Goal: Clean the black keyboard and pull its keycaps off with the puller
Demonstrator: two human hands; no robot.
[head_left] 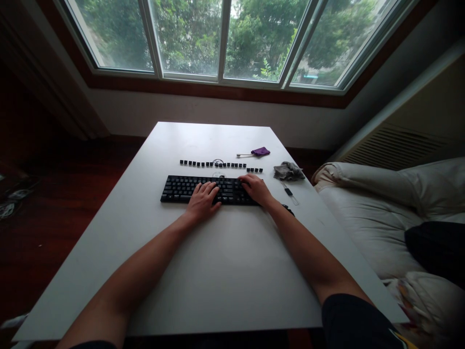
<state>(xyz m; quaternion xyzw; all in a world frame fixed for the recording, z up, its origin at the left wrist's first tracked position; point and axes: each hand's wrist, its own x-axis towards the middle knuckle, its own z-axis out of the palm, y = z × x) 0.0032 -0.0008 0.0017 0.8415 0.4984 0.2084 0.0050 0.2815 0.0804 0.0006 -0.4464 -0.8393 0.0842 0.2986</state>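
Note:
A black keyboard [177,188] lies on the white table. Resting on its middle keys, my left hand [204,198] is open, with its fingers spread and nothing held. My right hand [255,188] lies over the right part of the keyboard. Its fingers are bent and somewhat apart on the keys near the back edge, and I see no object between them. Behind the keyboard stands a long row of loose black keycaps [198,164], with a shorter row of keycaps [255,170] at its right end. The keys beneath both hands are hidden.
Right of the keyboard lie a crumpled grey cloth [288,171] and a wire keycap puller [288,192]. Farther back are a purple cloth [260,151] and a thin white stick [244,155]. A black object [288,210] shows partly beside my right forearm. A sofa [358,208] borders the table's right side.

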